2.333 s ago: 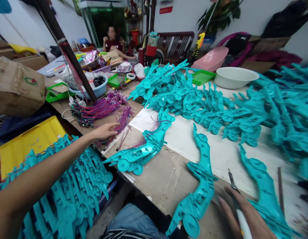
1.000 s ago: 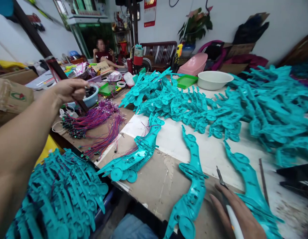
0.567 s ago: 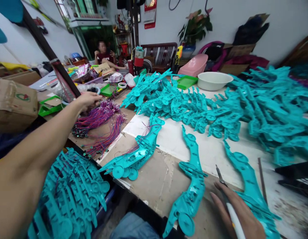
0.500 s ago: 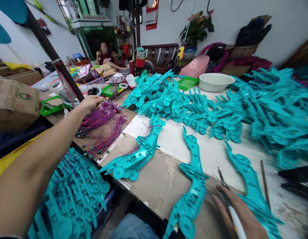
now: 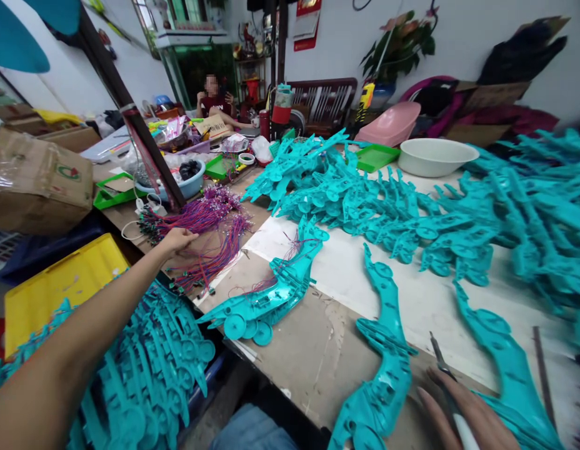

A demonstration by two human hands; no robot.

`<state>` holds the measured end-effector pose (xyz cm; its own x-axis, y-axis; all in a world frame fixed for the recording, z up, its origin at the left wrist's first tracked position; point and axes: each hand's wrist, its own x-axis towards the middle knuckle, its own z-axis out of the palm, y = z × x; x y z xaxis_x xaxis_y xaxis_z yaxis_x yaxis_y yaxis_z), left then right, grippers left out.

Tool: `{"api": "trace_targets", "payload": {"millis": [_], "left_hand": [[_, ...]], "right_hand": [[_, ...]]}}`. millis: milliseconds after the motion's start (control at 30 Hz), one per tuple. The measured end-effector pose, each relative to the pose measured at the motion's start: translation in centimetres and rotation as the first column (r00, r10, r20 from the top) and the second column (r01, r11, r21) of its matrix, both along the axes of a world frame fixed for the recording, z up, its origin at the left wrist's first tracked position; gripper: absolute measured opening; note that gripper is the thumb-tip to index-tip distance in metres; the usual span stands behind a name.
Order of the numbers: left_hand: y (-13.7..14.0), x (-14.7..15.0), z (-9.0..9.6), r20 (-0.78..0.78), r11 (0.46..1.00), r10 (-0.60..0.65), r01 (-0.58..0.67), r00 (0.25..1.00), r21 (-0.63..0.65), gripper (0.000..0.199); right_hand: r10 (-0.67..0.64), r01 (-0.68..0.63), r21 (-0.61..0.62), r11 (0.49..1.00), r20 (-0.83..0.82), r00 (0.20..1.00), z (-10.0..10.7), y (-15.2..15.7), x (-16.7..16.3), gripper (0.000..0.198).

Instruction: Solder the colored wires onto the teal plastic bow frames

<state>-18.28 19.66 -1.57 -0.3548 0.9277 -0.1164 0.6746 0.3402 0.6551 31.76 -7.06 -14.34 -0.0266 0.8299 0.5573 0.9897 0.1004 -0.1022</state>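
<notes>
My left hand point(image 5: 178, 241) is over the near side of a heap of red and purple wires point(image 5: 200, 209) with small parts at their ends. Its fingers are pinched together; what they hold, if anything, is too small to make out. A looser bunch of wires point(image 5: 219, 256) lies beside it. My right hand point(image 5: 472, 400), low on the right, grips a soldering iron point(image 5: 440, 359) with a metal tip and white handle. Between my hands lie stacked turquoise plastic shells point(image 5: 271, 294) with thin wires across them, and another turquoise shell point(image 5: 388, 350). A further shell point(image 5: 505, 350) lies beyond my right hand.
Turquoise shells pile up point(image 5: 365, 194) across the back; more fill the space below the table's left edge point(image 5: 144, 362). A dark post point(image 5: 144, 137) rises behind the wires, near a blue basin point(image 5: 194, 186). A white basin point(image 5: 435, 157) stands farther back. Someone sits point(image 5: 215, 103) behind.
My left hand has drawn back toward me from the far part of the wire heap, uncovering it and the blue basin. The view has shifted left. My right hand keeps holding the soldering iron.
</notes>
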Motion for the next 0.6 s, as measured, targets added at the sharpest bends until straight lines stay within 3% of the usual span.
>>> {"api": "trace_targets", "payload": {"millis": [100, 167, 233, 300, 433, 533, 600], "left_hand": [[-0.1, 2.0, 0.9, 0.001, 0.993, -0.111, 0.111, 0.994, 0.041, 0.022], [-0.4, 3.6, 1.1, -0.069, 0.966, -0.252, 0.255, 0.965, 0.038, 0.022], [-1.5, 5.3, 0.2, -0.156, 0.918, -0.395, 0.397, 0.906, -0.017, 0.019], [-3.2, 7.0, -1.7, -0.186, 0.887, -0.462, 0.454, 0.867, -0.086, 0.014], [-6.3, 8.4, -5.1, -0.188, 0.871, -0.488, 0.463, 0.852, -0.162, 0.014], [-7.0, 6.9, -5.2, -0.217, 0.905, -0.423, 0.401, 0.880, -0.139, 0.020], [-6.4, 5.1, -4.5, -0.268, 0.952, -0.305, 0.286, 0.914, -0.109, 0.026]], "right_hand": [[0.014, -0.014, -0.032, 0.999, 0.011, 1.000, -0.4, 0.1, 0.4, 0.058], [-0.006, 0.006, -0.032, 0.999, 0.006, 1.000, -0.5, 0.1, 0.5, 0.059], [-0.035, 0.035, -0.030, 0.999, 0.005, 0.999, -0.4, 0.0, 0.5, 0.059], [-0.028, 0.029, -0.047, 0.998, 0.006, 1.000, -0.1, -0.1, 0.4, 0.058], [0.037, -0.037, -0.027, 0.999, 0.022, 0.999, 0.1, 0.2, 0.4, 0.053], [0.042, -0.045, 0.038, 0.998, 0.067, 0.997, -0.2, 0.6, 0.5, 0.054], [0.056, -0.061, 0.061, 0.996, 0.088, 0.995, -0.4, 0.8, 0.6, 0.052]]}}
